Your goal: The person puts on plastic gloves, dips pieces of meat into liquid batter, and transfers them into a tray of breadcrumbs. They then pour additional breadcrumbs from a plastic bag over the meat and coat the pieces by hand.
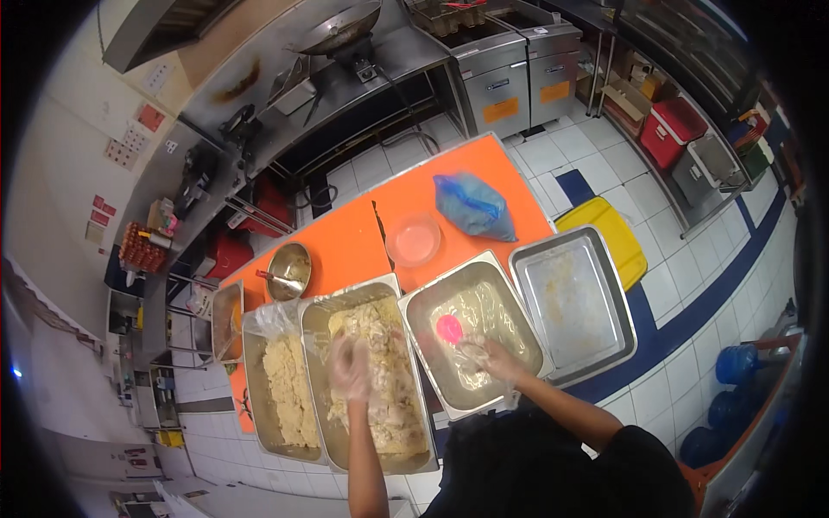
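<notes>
My left hand (350, 372), in a clear plastic glove, is over the breaded pieces (388, 395) in the middle deep steel pan (319, 388). It is blurred, so whether it grips anything cannot be told. My right hand (489, 359), also gloved, is over the steel pan of pale liquid (511, 330), at a pale coated piece (471, 353) by its fingers. Touching or just beyond that piece is a bright pink round utensil (449, 329). Left of the middle pan, another deep pan (259, 395) holds pale crumbly breading (291, 388).
An empty steel tray (557, 285) lies right of the liquid pan. On the orange table (337, 226) are a blue plastic bag (476, 207), a clear round tub (413, 241), a steel bowl (289, 269) with a red-handled utensil and a smaller pan (227, 324). A wok (340, 29) and fryers (495, 84) stand beyond.
</notes>
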`<state>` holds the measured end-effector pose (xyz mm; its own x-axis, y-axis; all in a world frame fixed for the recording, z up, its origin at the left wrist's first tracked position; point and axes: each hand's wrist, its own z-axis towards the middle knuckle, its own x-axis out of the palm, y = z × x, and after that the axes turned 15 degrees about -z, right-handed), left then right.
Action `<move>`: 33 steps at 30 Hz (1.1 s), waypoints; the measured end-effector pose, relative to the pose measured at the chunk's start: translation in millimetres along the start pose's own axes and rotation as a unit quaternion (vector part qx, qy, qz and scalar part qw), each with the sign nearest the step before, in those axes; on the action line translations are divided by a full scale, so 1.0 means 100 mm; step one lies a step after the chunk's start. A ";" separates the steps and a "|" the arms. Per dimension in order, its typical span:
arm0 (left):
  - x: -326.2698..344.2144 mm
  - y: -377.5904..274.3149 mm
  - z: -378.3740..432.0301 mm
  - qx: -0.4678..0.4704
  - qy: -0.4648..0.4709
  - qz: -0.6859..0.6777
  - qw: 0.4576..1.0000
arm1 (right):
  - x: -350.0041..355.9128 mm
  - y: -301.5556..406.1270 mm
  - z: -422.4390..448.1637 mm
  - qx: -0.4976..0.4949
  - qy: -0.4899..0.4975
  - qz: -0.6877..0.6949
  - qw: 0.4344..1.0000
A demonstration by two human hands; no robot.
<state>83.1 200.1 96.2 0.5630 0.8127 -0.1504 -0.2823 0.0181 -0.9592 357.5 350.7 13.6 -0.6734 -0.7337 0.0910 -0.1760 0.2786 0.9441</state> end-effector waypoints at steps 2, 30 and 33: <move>0.80 -0.24 0.54 0.100 0.113 0.006 0.989 | -0.23 0.18 -0.04 0.116 0.121 -0.013 0.986; 2.73 -1.42 2.23 0.440 0.205 0.158 0.860 | -1.68 1.66 -0.63 -0.098 -0.064 -0.168 0.979; 2.23 -2.16 2.05 0.560 0.175 0.118 0.801 | -1.44 2.15 -0.15 -0.301 -0.133 -0.282 0.901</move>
<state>110.7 496.8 319.2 0.5197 0.6609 -0.5415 -0.8225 0.5585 -0.1077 427.4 507.0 208.2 -0.7604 -0.4572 -0.4612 -0.1771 -0.5373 0.8246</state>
